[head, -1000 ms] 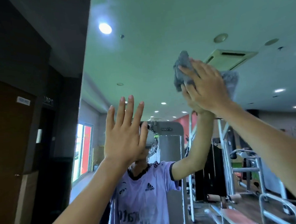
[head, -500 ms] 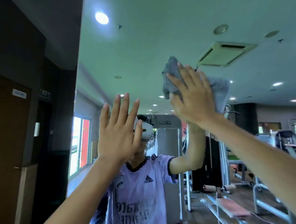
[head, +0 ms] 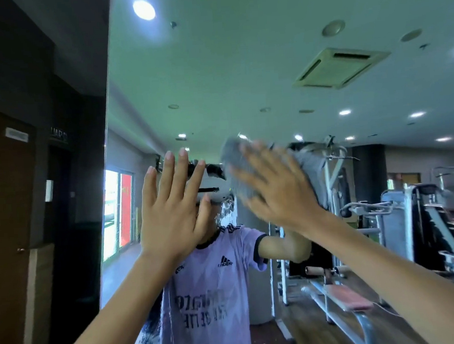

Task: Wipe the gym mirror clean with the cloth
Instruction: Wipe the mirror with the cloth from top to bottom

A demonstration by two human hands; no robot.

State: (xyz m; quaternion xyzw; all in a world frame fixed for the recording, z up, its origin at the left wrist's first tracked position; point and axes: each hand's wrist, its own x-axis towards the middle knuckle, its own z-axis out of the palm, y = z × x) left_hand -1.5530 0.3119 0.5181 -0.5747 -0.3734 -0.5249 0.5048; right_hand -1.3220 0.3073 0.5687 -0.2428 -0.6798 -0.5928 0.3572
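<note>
The large wall mirror [head: 241, 72] fills most of the view and reflects the gym and a person in a lilac shirt. My right hand [head: 277, 192] presses a grey cloth [head: 233, 158] flat against the glass with spread, straight fingers; hand and cloth are blurred by motion. The cloth sticks out above and left of my fingers. My left hand [head: 173, 204] is raised at the glass beside it, palm forward, fingers straight and holding nothing. Whether it touches the glass I cannot tell.
The mirror's left edge [head: 109, 179] meets a dark wall with a brown door [head: 7, 211]. Weight machines [head: 423, 226] and a bench [head: 343, 303] appear in the reflection at lower right.
My right hand has swept the cloth down and to the left across the mirror. My left hand has stayed raised, nearly in place.
</note>
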